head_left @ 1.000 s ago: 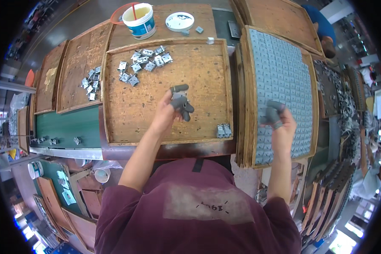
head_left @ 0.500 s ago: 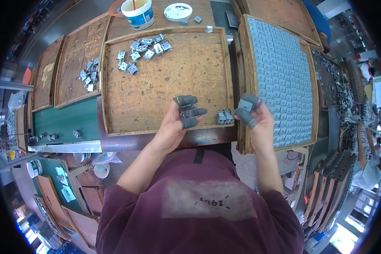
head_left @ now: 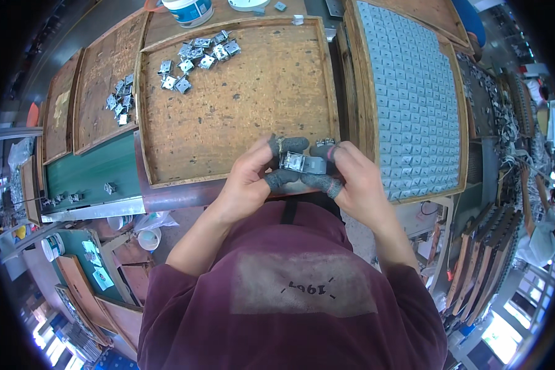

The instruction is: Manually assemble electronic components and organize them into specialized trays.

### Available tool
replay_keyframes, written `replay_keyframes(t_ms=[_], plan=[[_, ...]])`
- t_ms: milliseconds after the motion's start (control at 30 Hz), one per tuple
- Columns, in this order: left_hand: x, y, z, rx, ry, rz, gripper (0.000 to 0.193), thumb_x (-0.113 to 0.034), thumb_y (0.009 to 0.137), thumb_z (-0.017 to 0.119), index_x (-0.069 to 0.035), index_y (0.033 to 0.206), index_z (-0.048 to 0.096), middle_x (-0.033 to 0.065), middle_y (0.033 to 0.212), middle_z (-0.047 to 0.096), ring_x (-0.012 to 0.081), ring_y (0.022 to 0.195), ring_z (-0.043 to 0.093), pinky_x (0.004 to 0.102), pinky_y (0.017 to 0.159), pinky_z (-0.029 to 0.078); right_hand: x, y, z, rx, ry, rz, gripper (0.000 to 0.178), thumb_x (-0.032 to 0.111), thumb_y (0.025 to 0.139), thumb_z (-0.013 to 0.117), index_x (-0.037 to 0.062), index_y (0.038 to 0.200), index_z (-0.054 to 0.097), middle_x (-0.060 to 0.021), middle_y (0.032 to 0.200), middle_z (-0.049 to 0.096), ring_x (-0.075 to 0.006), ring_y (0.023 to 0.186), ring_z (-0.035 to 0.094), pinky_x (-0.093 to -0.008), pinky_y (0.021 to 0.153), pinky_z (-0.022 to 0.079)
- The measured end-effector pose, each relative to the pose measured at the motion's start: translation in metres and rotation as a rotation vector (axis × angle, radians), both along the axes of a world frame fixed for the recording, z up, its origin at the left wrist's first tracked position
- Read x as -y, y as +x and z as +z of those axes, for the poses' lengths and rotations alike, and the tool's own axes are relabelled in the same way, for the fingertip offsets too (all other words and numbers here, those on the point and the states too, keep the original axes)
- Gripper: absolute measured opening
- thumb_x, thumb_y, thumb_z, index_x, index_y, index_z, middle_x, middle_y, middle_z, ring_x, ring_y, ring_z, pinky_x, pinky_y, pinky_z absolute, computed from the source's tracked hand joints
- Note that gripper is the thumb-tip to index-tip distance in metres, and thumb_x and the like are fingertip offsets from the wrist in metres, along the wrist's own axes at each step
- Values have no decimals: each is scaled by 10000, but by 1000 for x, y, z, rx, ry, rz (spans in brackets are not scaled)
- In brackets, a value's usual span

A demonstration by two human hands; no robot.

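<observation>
My left hand, grey covers on its fingertips, pinches a small shiny box-shaped metal part between thumb and fingers. From the other side my right hand, with the same fingertip covers, grips a small flat grey metal plate. Plate and part meet edge to edge; whether one sits inside the other I cannot tell. Both hands are over the near right corner of a shallow wooden tray. Several similar metal parts lie in its far left area.
To the right, a wooden tray holds rows of grey plates. On the left stands another tray with loose parts, beside a green surface. A white-and-blue bucket and a white lid are at the back.
Both hands have come together, my right hand moving left from the plate tray's edge with the grey plate. The plate now touches the metal part. The whole view has shifted slightly.
</observation>
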State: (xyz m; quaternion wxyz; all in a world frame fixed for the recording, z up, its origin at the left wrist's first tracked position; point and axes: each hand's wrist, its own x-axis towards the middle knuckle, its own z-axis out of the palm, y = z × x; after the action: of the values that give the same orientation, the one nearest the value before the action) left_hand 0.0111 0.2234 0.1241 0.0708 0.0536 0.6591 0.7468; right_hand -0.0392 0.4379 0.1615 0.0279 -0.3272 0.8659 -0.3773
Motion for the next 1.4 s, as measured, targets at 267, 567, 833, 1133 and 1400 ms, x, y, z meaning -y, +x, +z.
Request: replay_keyframes(t_ms=[267,567,833,1133,1400], plan=[[-19,5,-8,91,151,76,486,140,816,558,-10,1277,591,70,1209,546,182,1120,562,284,916,476,2,1,1,-113,83,5,280,52,707,765,-15,924,601,-148,878,585,-336,760,615,-401,638,498],[-39,-9,-1,-262,-541,186,811,76,766,635,-11,1503,307,114,1345,503,182,1100,520,259,821,451,14,-3,-14,-330,55,-157,279,5,710,719,-25,971,624,-149,883,593,-342,793,623,-411,657,508],[-13,-29,-4,-140,-344,-132,700,73,779,617,-40,1445,434,133,1295,548,192,1138,569,308,873,481,-3,-7,-12,-122,68,-82,245,9,742,701,-16,969,613,-154,869,574,-357,781,620,-433,657,515],[-33,-29,-20,-342,-537,132,727,-115,707,807,-22,1367,517,141,1233,594,222,975,628,345,827,521,-1,-9,-12,261,-6,-159,391,223,776,751,-19,1040,596,-181,957,605,-385,897,614,-445,733,503],[-38,-29,-19,-517,-363,25,641,-162,734,820,27,1293,568,118,975,681,295,926,677,356,858,524,-10,-10,-16,405,-89,-16,382,311,788,779,-17,914,630,-138,786,638,-230,697,639,-340,617,481]])
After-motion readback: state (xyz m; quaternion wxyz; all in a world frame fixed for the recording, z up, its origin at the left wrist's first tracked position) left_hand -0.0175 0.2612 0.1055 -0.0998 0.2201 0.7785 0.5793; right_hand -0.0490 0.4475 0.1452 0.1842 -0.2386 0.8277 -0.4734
